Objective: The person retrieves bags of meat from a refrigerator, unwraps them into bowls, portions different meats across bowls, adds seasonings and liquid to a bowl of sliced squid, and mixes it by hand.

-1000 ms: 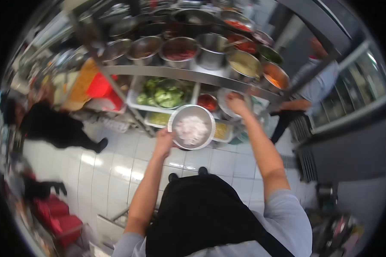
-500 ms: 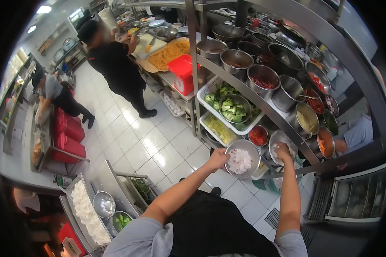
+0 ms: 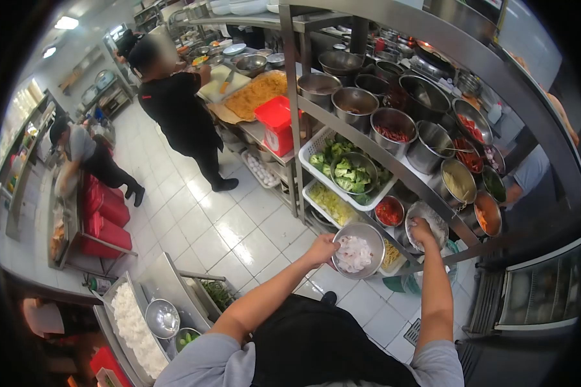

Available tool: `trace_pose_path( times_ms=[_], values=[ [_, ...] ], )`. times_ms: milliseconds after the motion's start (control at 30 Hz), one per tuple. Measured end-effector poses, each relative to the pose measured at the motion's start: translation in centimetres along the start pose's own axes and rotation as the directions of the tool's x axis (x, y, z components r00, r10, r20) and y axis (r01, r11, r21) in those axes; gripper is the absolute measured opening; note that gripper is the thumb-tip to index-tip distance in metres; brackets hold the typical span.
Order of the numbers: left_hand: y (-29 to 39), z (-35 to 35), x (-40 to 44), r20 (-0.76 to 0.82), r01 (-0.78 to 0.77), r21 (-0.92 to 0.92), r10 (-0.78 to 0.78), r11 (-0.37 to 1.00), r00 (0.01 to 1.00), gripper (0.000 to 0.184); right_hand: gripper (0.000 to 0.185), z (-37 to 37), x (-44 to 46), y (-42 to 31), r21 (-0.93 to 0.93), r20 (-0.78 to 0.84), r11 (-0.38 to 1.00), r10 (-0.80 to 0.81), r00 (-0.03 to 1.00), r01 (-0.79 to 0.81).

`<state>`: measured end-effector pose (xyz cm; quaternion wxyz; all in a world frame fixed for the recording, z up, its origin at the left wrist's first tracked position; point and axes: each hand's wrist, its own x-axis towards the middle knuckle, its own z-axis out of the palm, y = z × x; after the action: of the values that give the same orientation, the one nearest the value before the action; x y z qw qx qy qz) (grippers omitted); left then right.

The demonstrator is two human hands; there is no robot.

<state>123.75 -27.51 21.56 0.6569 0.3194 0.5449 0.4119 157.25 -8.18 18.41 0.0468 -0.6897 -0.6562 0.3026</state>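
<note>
My left hand (image 3: 323,249) grips the rim of a round metal bowl (image 3: 379,260) and keeps it in front of the shelf rack. Inside lie pale, pinkish-white raw pieces (image 3: 354,253), whose kind I cannot make out. My right hand (image 3: 421,233) reaches into a second metal bowl (image 3: 439,229) with whitish contents, on the rack's lower level. Its fingers are bent and closed, their tips hidden against the contents. Left of that bowl is a small metal bowl of chopped red pieces (image 3: 388,211). Yellow strips (image 3: 391,253) show partly behind the held bowl.
A metal shelf rack (image 3: 394,164) crosses in front, with several pots (image 3: 394,126) above and a white basket (image 3: 310,158) of broccoli below. At lower left stands a tray of white shreds (image 3: 135,322). A co-worker in black (image 3: 174,109) stands at the far counter.
The held bowl sits slightly lower and farther left, and its pale pieces have shifted. My right hand stays in the other bowl. The co-worker in black has turned a little.
</note>
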Motion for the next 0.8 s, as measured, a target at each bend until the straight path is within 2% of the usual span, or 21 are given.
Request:
trace_pose_path(
  times_ms=[67,133,167,200,233,267,300,333,367,433,500,567,633,667,700,733,800],
  values=[
    [0.1,-0.6,-0.1,0.010,-0.013,-0.013,0.013,1.000,1.000,0.028,0.047,1.1,1.1,2.3,0.155,0.003,0.987,-0.047,0.999,0.046],
    [-0.2,-1.1,0.5,0.042,-0.047,-0.008,0.047,0.999,0.998,0.027,0.050,1.3,2.7,4.5,0.242,-0.053,0.969,0.065,0.996,-0.051],
    [-0.6,-1.3,1.0,0.041,-0.081,-0.025,0.082,0.996,0.996,0.028,0.046,1.7,3.3,6.0,0.195,-0.240,0.980,0.013,0.971,0.035],
    [-1.1,-1.4,1.5,0.048,-0.104,-0.045,0.107,0.994,0.993,0.028,0.039,-0.9,-0.3,3.3,0.086,-0.197,0.996,0.038,0.980,-0.022],
    [-0.8,-1.4,1.7,0.059,-0.064,-0.017,0.065,0.998,0.996,0.028,0.033,-1.6,-1.2,3.2,0.360,-0.158,0.931,0.129,0.979,-0.064],
    [-0.4,-1.3,1.9,0.088,-0.056,-0.012,0.056,0.998,0.995,0.027,0.033,-1.8,-0.5,3.9,0.360,-0.122,0.929,0.136,0.983,-0.084],
    [0.0,-0.7,2.1,0.067,-0.022,-0.017,0.023,1.000,0.997,0.027,0.035,-3.4,-2.4,1.8,0.273,-0.034,0.958,0.101,0.994,-0.088],
    [0.4,-0.2,2.2,0.046,-0.017,-0.040,0.019,0.999,0.999,0.026,0.035,-3.3,-3.1,0.8,0.531,-0.041,0.844,0.114,0.993,-0.074],
    [0.7,0.1,2.3,0.028,-0.010,-0.028,0.011,1.000,1.000,0.026,0.035,-2.9,-3.8,-0.3,0.747,-0.056,0.664,0.116,0.992,-0.036],
    [0.6,0.0,2.8,0.042,-0.017,-0.048,0.019,0.999,0.999,0.025,0.037,-3.5,-7.4,-4.5,0.902,0.019,0.430,-0.100,0.995,0.026],
    [0.6,0.0,3.0,0.043,-0.024,-0.054,0.026,0.998,0.999,0.023,0.035,-2.9,-10.0,-8.4,0.902,0.130,0.432,-0.212,0.969,-0.026],
    [1.0,-0.1,3.0,0.034,-0.031,-0.063,0.033,0.998,0.999,0.021,0.036,-0.1,-10.5,-10.7,0.793,0.085,0.599,-0.296,0.951,0.115],
    [1.7,-0.6,2.6,0.026,-0.035,-0.058,0.037,0.998,0.999,0.019,0.043,1.9,-11.5,-12.8,0.489,0.193,0.826,-0.416,0.889,0.281],
    [2.1,-1.0,2.3,0.014,-0.036,-0.068,0.037,0.997,0.999,0.019,0.049,2.8,-12.5,-14.1,0.256,0.111,0.846,-0.506,0.855,0.468],
    [2.6,-1.5,2.0,0.021,-0.039,-0.072,0.041,0.997,0.999,0.019,0.056,3.8,-13.5,-15.3,-0.003,0.054,0.792,-0.610,0.791,0.611],
    [3.0,-2.3,1.5,0.026,-0.044,-0.076,0.046,0.996,0.999,0.019,0.062,5.8,-13.4,-15.5,-0.068,0.029,0.721,-0.690,0.724,0.690],
    [3.4,-4.1,0.7,-0.010,-0.070,-0.084,0.069,0.994,0.998,0.019,0.062,8.4,-14.4,-18.3,-0.106,0.073,0.720,-0.682,0.727,0.686]
  ],
)
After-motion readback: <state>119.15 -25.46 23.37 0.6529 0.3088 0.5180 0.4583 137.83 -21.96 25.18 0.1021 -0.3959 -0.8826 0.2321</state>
